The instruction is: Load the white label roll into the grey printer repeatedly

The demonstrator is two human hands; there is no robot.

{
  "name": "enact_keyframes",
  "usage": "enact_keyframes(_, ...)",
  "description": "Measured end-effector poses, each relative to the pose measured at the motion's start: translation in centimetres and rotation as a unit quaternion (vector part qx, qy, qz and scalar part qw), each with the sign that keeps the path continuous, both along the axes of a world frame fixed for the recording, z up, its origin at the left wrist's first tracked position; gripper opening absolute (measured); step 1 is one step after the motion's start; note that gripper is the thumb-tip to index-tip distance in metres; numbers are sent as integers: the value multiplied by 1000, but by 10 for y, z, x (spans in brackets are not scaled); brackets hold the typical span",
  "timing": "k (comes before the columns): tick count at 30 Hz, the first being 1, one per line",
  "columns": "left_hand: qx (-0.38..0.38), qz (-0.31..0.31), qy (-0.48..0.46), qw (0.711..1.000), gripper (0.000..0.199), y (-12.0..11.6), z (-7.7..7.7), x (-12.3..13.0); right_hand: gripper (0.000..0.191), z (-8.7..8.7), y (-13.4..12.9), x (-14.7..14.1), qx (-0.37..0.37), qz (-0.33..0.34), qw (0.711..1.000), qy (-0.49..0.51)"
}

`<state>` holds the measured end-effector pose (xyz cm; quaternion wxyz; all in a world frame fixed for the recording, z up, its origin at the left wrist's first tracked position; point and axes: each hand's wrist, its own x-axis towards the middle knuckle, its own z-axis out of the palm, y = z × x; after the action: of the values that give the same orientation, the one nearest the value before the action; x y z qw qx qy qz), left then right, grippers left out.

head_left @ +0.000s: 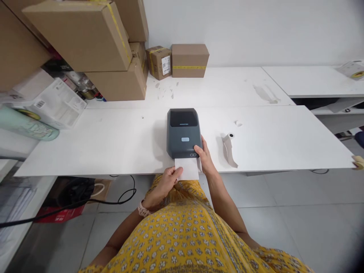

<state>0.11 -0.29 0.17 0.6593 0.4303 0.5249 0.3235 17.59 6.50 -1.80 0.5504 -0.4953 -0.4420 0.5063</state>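
A dark grey label printer (pixel 184 132) stands on the white table near its front edge. From its front a white paper label (pixel 188 169) sticks out over the table edge. My left hand (pixel 170 178) pinches the label's left side, thumb on top. My right hand (pixel 205 157) holds the printer's front right corner, the thumb on top by the round button and the fingers along the right side. To the right of the printer lies a small paper roll (pixel 229 141) with its strip partly unrolled.
Cardboard boxes (pixel 118 81) are stacked at the back left. Two smaller boxes (pixel 190 60) stand against the wall. A light green bottle (pixel 31 125) and a white box (pixel 58 102) are at the left. A black cable (pixel 99 201) hangs below the table's left part.
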Motion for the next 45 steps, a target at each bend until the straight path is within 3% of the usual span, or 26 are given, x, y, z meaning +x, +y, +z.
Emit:
enact_keyframes(3,24,-44,48,998,55,5,-4,-7,70,16,-6,-1,60,-42,990,-122)
enact_keyframes(7,89,-86,102,987,52,12,10,-21,36,41,-10,1,211,-74,904,-365)
enact_keyframes(9,128,-46,125,983,46,15,16,-31,27,51,-8,2,241,-43,875,-417)
enact_keyframes(11,168,45,150,973,38,19,19,-39,26,61,-2,2,241,-5,867,-436)
enact_keyframes(13,211,139,173,952,34,24,20,-45,25,71,5,2,240,38,868,-434)
enact_keyframes(15,254,186,189,930,35,32,22,-45,26,77,12,0,245,80,870,-421)
enact_keyframes(19,274,156,177,932,54,45,24,-32,25,80,17,0,245,117,868,-416)
enact_keyframes(24,197,130,123,964,72,44,17,-14,36,64,4,5,230,77,867,-435)
enact_keyframes(26,187,140,100,967,72,42,11,-12,39,51,-2,9,222,48,884,-410)
enact_keyframes(31,214,163,84,959,64,45,0,-13,57,14,-14,12,133,-21,970,-201)
enact_keyframes(34,236,178,90,951,63,46,0,-13,63,6,-17,10,99,-11,985,-144)
enact_keyframes(39,273,181,71,942,65,57,24,-11,66,26,-5,14,135,-14,979,-151)
enact_keyframes(43,340,184,16,922,60,96,52,-17,68,61,28,16,196,-18,965,-171)
enact_keyframes(45,349,194,12,917,50,120,56,-20,72,80,52,12,230,-28,955,-184)
